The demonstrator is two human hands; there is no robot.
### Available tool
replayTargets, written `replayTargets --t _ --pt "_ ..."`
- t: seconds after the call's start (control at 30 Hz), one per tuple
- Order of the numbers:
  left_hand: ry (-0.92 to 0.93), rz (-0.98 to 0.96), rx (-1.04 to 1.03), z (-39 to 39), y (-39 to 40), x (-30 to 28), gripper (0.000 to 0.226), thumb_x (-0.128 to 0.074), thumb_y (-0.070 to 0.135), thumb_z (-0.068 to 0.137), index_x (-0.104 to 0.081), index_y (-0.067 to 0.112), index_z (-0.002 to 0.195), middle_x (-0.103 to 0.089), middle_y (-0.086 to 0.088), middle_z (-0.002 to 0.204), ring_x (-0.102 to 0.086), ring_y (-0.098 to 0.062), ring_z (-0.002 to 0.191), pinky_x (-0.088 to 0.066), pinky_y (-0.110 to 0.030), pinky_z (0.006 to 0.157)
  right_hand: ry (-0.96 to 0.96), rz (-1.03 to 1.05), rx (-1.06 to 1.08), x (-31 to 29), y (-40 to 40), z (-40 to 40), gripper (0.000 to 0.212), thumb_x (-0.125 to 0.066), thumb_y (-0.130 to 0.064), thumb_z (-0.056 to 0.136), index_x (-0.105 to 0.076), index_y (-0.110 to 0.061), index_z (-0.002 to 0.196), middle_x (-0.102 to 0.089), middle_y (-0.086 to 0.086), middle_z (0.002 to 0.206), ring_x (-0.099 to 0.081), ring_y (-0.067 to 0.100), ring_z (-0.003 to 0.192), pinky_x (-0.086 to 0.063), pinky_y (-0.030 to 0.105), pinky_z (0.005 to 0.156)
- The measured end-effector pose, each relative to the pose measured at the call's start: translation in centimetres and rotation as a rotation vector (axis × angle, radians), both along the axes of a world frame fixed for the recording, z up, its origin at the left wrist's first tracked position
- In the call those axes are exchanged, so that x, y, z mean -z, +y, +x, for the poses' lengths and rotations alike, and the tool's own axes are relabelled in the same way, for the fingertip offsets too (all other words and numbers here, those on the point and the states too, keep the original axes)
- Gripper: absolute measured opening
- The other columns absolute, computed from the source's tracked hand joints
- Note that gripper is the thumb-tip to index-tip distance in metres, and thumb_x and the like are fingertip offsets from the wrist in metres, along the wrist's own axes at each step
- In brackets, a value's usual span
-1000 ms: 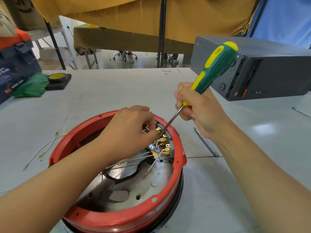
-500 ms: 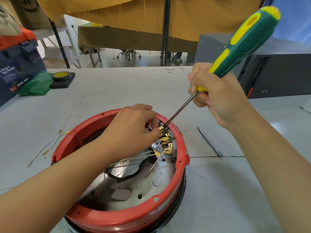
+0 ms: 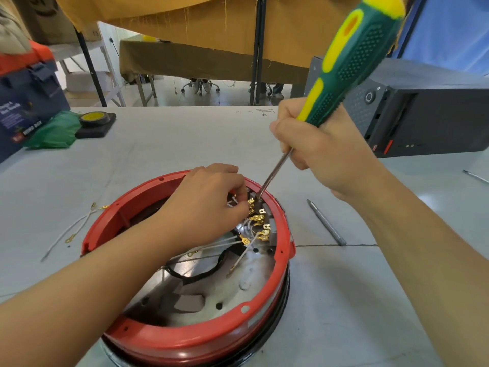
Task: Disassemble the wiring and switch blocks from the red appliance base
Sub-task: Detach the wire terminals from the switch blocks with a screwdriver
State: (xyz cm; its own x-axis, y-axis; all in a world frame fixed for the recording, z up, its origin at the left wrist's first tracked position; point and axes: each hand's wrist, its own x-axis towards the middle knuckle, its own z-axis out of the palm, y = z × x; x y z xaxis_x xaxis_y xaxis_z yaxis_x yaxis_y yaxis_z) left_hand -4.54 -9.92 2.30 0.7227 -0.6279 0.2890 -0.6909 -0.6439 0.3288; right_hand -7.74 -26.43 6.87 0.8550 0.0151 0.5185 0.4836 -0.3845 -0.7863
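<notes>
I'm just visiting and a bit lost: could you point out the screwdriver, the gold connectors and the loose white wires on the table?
screwdriver (image 3: 352, 59), head view, on its green and yellow handle.
gold connectors (image 3: 258, 218), head view, on one inside the red base.
loose white wires (image 3: 76, 225), head view, midway along them.

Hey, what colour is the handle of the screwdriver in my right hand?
Dark green with yellow patches and a yellow end cap, screwdriver handle, seen in the head view.

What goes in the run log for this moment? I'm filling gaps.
right hand grips screwdriver | tip at gold connectors | left hand pinches wires there | red base on table
</notes>
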Motion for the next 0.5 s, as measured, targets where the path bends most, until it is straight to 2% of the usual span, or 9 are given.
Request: replayTargets --t 0.07,0.17,0.33,0.5 --pt "0.003 -0.004 0.001 0.0 0.0 0.0 0.012 -0.057 0.026 0.084 -0.061 0.017 0.078 -0.062 -0.008 0.111 -0.054 -0.020 0.106 -0.040 -0.036 0.088 0.057 0.162 0.010 0.7 -0.9 -0.2 0.026 -0.050 -0.010 0.076 -0.037 -0.012 0.053 -0.037 -0.010 0.044 -0.028 0.004 0.036 -0.024 0.018 0.041" --pt "0.007 -0.009 0.005 0.0 0.0 0.1 0.012 -0.056 0.025 0.085 -0.061 0.017 0.077 -0.062 -0.005 0.113 -0.052 -0.017 0.113 -0.040 -0.032 0.090 0.096 0.377 -0.005 2.0 -1.8 -0.4 0.028 -0.048 -0.010 0.075 -0.037 -0.015 0.050 -0.028 -0.009 0.040 -0.018 0.011 0.036 -0.017 0.019 0.044" --pt "-0.002 -0.003 0.001 0.0 0.0 0.0 0.011 -0.056 0.025 0.085 -0.061 0.018 0.077 -0.062 -0.007 0.109 -0.055 -0.020 0.106 -0.041 -0.035 0.088 0.095 0.521 0.005 3.1 -2.3 -0.4 0.028 -0.048 -0.011 0.075 -0.030 -0.011 0.054 -0.026 -0.009 0.038 -0.016 0.009 0.036 -0.015 0.020 0.044" --pt "-0.015 0.006 -0.001 0.0 -0.1 0.0 0.012 -0.056 0.024 0.085 -0.062 0.016 0.078 -0.063 -0.009 0.109 -0.054 -0.022 0.107 -0.037 -0.034 0.088 0.098 0.627 -0.005 3.8 -2.7 -0.2 0.029 -0.046 -0.010 0.074 -0.036 -0.016 0.047 -0.022 -0.007 0.037 -0.014 0.010 0.035 -0.013 0.018 0.044"
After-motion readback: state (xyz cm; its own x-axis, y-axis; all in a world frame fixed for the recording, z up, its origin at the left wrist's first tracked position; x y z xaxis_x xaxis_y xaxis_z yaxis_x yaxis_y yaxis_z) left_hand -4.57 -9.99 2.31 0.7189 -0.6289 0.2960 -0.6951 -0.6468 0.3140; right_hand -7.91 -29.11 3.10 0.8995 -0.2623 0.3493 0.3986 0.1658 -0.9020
